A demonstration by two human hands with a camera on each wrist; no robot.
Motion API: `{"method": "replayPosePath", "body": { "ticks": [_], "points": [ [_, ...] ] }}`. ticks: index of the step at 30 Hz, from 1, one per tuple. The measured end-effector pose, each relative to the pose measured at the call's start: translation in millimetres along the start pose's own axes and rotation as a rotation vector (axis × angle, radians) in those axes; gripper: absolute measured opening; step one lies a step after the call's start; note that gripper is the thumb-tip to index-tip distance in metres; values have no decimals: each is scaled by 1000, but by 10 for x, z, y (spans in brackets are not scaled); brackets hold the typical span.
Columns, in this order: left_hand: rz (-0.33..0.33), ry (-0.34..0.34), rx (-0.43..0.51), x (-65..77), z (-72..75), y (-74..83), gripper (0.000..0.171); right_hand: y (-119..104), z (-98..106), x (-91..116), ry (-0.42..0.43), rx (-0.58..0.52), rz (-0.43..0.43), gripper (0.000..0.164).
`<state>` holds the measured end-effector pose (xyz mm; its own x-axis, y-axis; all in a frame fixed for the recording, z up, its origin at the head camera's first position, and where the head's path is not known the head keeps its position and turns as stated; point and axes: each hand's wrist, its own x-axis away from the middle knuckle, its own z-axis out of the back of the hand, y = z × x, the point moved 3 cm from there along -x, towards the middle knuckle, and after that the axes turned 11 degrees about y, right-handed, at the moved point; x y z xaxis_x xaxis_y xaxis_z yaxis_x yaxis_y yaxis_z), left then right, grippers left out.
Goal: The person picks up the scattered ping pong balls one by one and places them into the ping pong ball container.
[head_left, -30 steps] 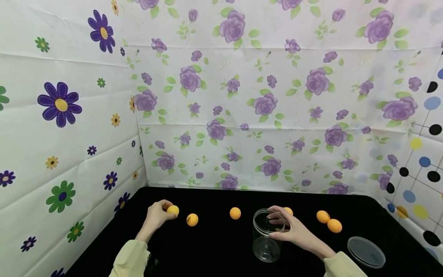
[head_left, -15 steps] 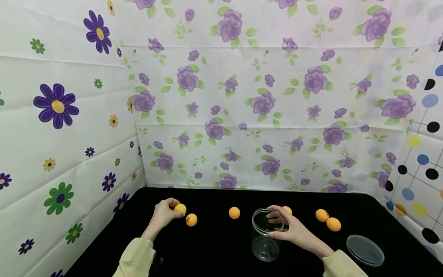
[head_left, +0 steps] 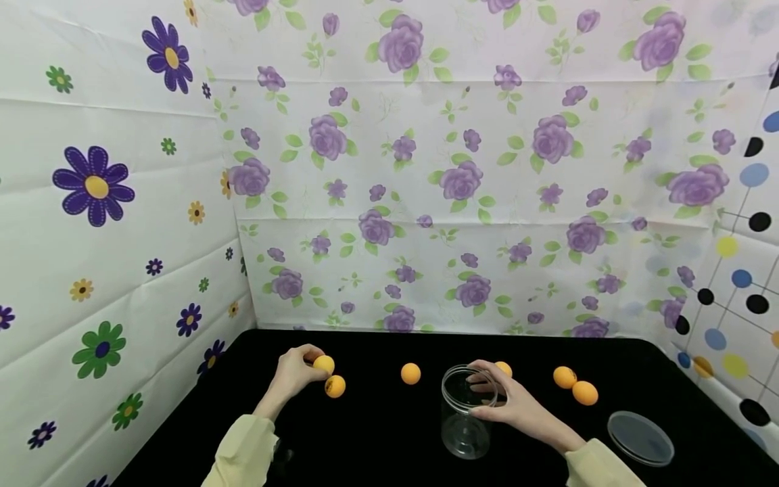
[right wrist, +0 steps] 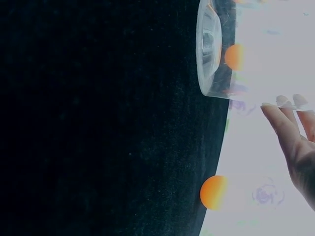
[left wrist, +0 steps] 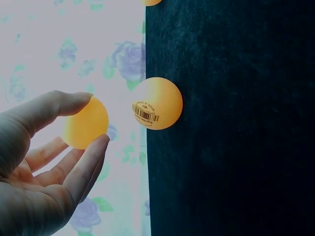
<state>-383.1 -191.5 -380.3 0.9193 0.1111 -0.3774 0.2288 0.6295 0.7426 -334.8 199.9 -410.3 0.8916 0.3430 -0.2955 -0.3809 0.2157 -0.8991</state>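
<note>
In the head view my left hand (head_left: 295,373) pinches an orange ping-pong ball (head_left: 324,365) between thumb and fingertips. The left wrist view shows that held ball (left wrist: 87,125) off the table. Just beside it, a second ping-pong ball (left wrist: 157,104) with printed text and a barcode rests on the black table. My right hand (head_left: 514,407) grips a clear plastic jar (head_left: 465,433) near its rim, thumb in front and fingers behind. The jar stands upright, uncapped, with no ball visible inside. In the right wrist view, fingertips (right wrist: 275,115) meet the jar's wall.
Another ping-pong ball (head_left: 410,373) lies between the hands. One more ball (head_left: 504,368) is partly hidden behind the right hand. Two balls (head_left: 575,385) touch each other farther right, near a round translucent lid (head_left: 641,438). Patterned cloth walls (head_left: 365,169) enclose the black table (head_left: 365,439).
My left hand has moved right with its ping-pong ball, from left of the printed ball to just above it in the head view. The right hand and jar hold their place.
</note>
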Motion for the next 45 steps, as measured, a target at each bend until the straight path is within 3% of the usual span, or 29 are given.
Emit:
{"method": "replayPosePath", "body": {
  "ticks": [14, 32, 45],
  "points": [
    [-16, -7, 40, -37, -45, 94, 27, 6, -3, 1, 22, 24, 60, 60],
    [-25, -65, 94, -82, -109, 215, 27, 4, 9, 4, 26, 9, 73, 56],
    [-14, -58, 97, -67, -165, 257, 26, 3, -3, 6, 23, -15, 71, 55]
  ]
}}
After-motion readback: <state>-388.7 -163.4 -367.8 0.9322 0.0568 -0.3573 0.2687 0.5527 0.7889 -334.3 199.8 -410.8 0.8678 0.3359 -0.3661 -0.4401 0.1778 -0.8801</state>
